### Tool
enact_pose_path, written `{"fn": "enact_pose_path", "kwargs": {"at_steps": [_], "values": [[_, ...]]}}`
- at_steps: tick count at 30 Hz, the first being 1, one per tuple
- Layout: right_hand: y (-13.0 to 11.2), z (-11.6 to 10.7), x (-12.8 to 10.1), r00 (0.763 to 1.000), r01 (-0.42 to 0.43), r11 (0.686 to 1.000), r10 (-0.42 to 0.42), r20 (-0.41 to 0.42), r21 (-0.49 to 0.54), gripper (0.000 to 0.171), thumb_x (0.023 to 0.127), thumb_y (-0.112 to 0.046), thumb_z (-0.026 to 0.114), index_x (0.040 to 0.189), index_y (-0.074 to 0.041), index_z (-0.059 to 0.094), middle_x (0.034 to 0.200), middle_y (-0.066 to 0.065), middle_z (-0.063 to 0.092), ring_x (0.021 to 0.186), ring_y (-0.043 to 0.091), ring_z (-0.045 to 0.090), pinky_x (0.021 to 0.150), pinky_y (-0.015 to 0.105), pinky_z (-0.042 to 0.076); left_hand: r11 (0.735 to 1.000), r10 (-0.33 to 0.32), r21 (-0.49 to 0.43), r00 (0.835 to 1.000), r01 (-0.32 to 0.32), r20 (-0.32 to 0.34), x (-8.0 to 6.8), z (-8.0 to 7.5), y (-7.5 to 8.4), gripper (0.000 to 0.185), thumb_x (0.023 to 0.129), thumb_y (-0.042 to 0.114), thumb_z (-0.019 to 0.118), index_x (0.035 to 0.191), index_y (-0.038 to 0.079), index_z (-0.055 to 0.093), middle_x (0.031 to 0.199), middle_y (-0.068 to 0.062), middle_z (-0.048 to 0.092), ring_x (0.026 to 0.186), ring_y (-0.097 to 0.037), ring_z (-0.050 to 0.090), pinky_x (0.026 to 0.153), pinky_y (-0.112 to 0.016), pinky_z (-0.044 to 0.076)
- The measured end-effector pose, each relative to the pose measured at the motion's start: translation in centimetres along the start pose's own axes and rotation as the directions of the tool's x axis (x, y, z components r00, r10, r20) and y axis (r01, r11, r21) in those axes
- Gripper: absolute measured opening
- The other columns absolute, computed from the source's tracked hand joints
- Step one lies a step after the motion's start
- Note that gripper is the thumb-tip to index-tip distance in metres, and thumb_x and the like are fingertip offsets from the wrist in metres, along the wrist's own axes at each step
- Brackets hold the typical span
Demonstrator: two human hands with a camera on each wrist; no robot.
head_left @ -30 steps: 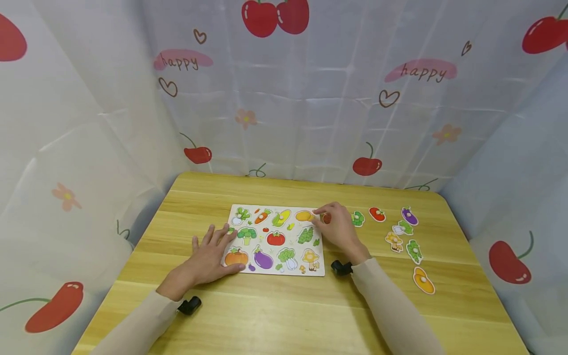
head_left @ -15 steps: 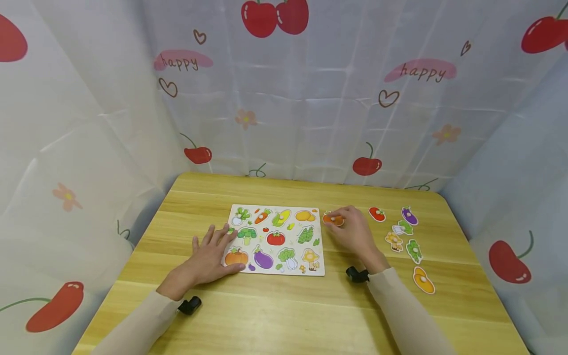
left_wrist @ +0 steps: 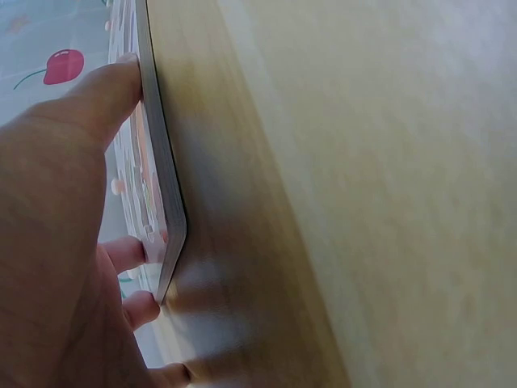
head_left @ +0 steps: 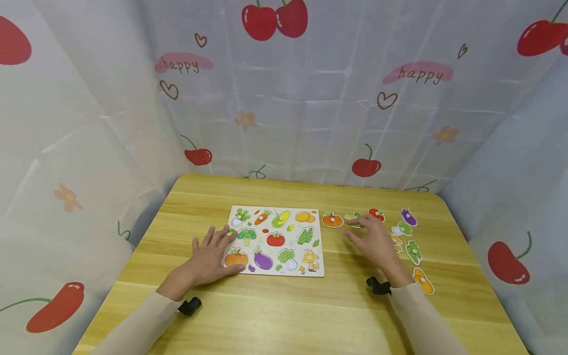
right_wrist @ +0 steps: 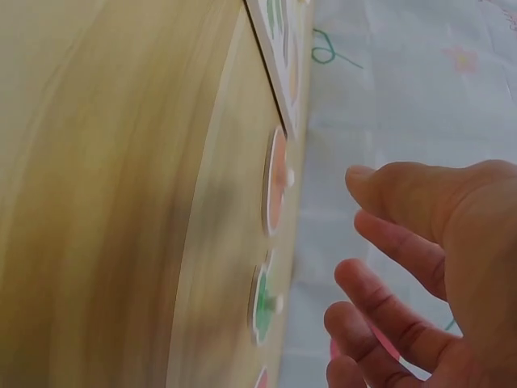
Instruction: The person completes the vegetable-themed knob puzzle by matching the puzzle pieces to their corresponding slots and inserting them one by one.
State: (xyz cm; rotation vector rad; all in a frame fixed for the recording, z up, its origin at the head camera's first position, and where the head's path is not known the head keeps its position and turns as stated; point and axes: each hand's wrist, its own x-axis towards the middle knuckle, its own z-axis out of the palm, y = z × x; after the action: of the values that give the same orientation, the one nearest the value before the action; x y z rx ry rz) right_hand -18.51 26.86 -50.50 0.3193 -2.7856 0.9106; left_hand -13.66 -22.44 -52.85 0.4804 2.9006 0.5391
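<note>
My left hand [head_left: 208, 259] rests with spread fingers on the left edge of a white vegetable puzzle board [head_left: 293, 235]. In the left wrist view its thumb lies along the edge of the board [left_wrist: 166, 178]. My right hand [head_left: 372, 241] hovers over the broccoli piece [head_left: 350, 217], partly covering it in the head view, its fingers loosely bent and holding nothing. The right wrist view shows those fingers [right_wrist: 388, 307] apart from the broccoli piece [right_wrist: 262, 303] and its white knob. Between board and hand lies a pumpkin piece [head_left: 333, 220] on the table.
Loose knobbed pieces lie on the right of the table [head_left: 284, 315]: a tomato [head_left: 376, 215], an eggplant [head_left: 408, 217], a bok choy [head_left: 402, 228], a mushroom partly behind the right hand, a green asparagus-like piece [head_left: 413, 252] and a potato [head_left: 423, 281]. Printed curtains surround the table.
My right hand has moved right from the board's upper right corner, past the pumpkin piece, to the broccoli piece. The pumpkin piece is now uncovered. My left hand has stayed put.
</note>
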Motion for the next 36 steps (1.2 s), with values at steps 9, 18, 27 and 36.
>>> {"fn": "enact_pose_path", "kwargs": {"at_steps": [9,18,27,36], "values": [[1.9,-2.4,-2.0,1.0,0.004,0.999,-0.003,0.021,-0.033,0.029,0.102,-0.018,0.093,0.128,-0.007,0.088,0.135,0.023,0.081,0.131,0.051,0.072,0.111,0.073,0.055,1.0,-0.007,-0.015,1.0,0.007,0.003,0.0,0.0,0.1,0.105,0.103,0.073,0.077,0.183,0.015,0.04,0.192,-0.022,0.029,0.177,-0.066,0.015,0.122,-0.104,0.012],[4.9,-4.7,-4.8,0.999,0.037,0.998,-0.034,0.038,-0.059,0.035,0.099,-0.021,0.097,0.13,-0.01,0.087,0.131,0.016,0.081,0.117,0.039,0.074,0.096,0.056,0.059,1.0,-0.011,-0.017,1.0,0.011,0.02,0.1,-0.1,0.3,0.106,0.103,0.072,0.077,0.184,0.015,0.038,0.193,-0.022,0.027,0.177,-0.066,0.015,0.123,-0.104,0.011],[8.1,-7.6,-7.5,0.998,0.007,0.998,-0.002,0.069,-0.07,0.04,0.097,-0.023,0.098,0.135,-0.015,0.086,0.139,0.015,0.078,0.119,0.039,0.074,0.091,0.044,0.061,1.0,-0.013,-0.009,1.0,0.013,0.021,0.1,-0.2,0.3,0.106,0.104,0.071,0.077,0.184,0.014,0.038,0.193,-0.023,0.026,0.178,-0.066,0.014,0.123,-0.104,0.011],[11.6,-9.7,-9.8,0.993,-0.038,0.999,0.04,0.113,-0.016,0.039,0.098,-0.021,0.097,0.135,-0.017,0.085,0.138,0.013,0.075,0.105,-0.005,0.063,0.083,0.021,0.059,1.0,-0.013,-0.01,1.0,0.013,0.01,0.0,-0.2,0.2,0.105,0.104,0.072,0.076,0.184,0.015,0.039,0.193,-0.023,0.027,0.177,-0.066,0.014,0.123,-0.104,0.011]]}}
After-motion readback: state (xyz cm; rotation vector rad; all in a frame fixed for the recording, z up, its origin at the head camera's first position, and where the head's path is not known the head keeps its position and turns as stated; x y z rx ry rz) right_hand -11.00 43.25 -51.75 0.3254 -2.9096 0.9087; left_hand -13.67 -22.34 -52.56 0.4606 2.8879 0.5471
